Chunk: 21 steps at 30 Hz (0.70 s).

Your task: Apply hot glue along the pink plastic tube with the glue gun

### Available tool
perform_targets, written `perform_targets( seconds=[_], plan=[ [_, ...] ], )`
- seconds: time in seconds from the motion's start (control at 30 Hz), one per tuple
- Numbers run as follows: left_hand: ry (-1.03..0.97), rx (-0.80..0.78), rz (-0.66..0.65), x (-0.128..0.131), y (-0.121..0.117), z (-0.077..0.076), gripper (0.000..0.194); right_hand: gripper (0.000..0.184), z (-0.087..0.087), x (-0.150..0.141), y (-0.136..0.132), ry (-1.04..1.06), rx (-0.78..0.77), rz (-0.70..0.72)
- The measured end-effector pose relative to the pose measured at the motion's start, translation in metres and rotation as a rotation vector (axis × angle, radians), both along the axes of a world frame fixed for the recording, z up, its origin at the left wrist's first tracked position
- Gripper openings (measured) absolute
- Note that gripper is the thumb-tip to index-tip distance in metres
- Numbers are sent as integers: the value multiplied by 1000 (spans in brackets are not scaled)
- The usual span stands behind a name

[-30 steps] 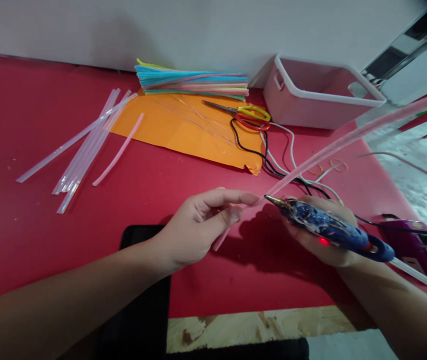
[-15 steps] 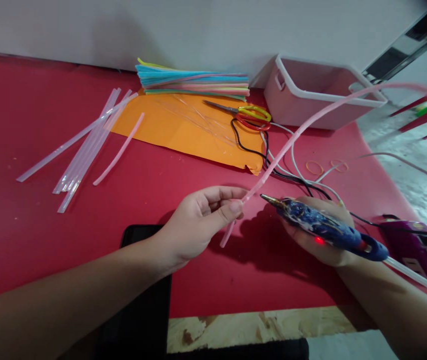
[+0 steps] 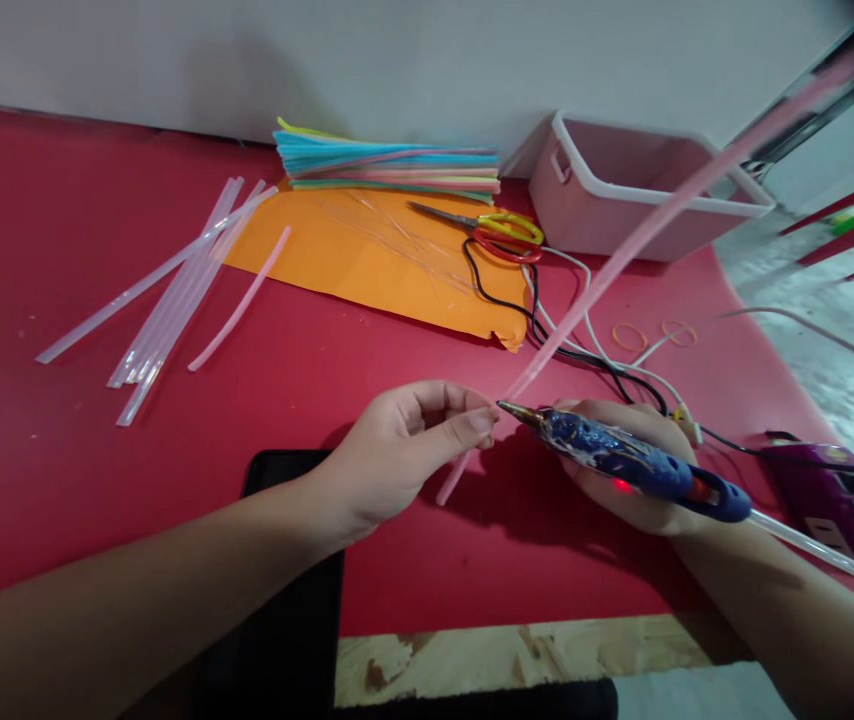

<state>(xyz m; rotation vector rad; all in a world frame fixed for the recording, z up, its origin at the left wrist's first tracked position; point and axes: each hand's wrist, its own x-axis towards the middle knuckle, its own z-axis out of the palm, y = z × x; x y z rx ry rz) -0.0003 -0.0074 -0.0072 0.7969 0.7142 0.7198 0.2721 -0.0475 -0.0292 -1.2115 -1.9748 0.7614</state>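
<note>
Between thumb and fingers, my left hand (image 3: 416,440) pinches a long pink pipe cleaner (image 3: 607,270) near its lower end. A short tail sticks out below the fingers, while the long part slants up to the right. My right hand (image 3: 629,470) is wrapped round a blue hot glue gun (image 3: 622,455) with a red light lit on its side. Its metal nozzle points left and is at the pipe cleaner, close to my left fingertips; whether they touch I cannot tell. A clear glue stick (image 3: 824,550) protrudes from the back of the gun.
Clear glue sticks (image 3: 172,310) and a short pink pipe cleaner (image 3: 239,300) lie left. Colourful pipe cleaners (image 3: 389,160) and scissors (image 3: 502,233) rest by an orange envelope (image 3: 397,270). Behind stand a pink bin (image 3: 607,210) and cables (image 3: 607,365); a black tablet-like slab (image 3: 277,600) lies in front.
My right hand has moved the glue gun left, bringing its nozzle to the pipe cleaner by my left fingertips. The pipe cleaner's long end has swung upward and now looks straighter.
</note>
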Motion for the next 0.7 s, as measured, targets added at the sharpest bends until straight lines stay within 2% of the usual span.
perform_targets(
  seconds=[0.13, 0.33, 0.47, 0.7],
  plan=[
    [-7, -13, -18, -1, 0, 1, 23, 19, 3, -1, 2, -42, 26, 90],
    [-27, -34, -8, 0, -1, 2, 14, 17, 4, 1, 0, -79, 47, 49],
    [-7, -23, 4, 0, -1, 2, 15, 18, 2, 3, -3, -65, 38, -17],
    [39, -16, -1, 0, -2, 3, 17, 14, 4, 0, -1, -64, 33, 30]
  ],
)
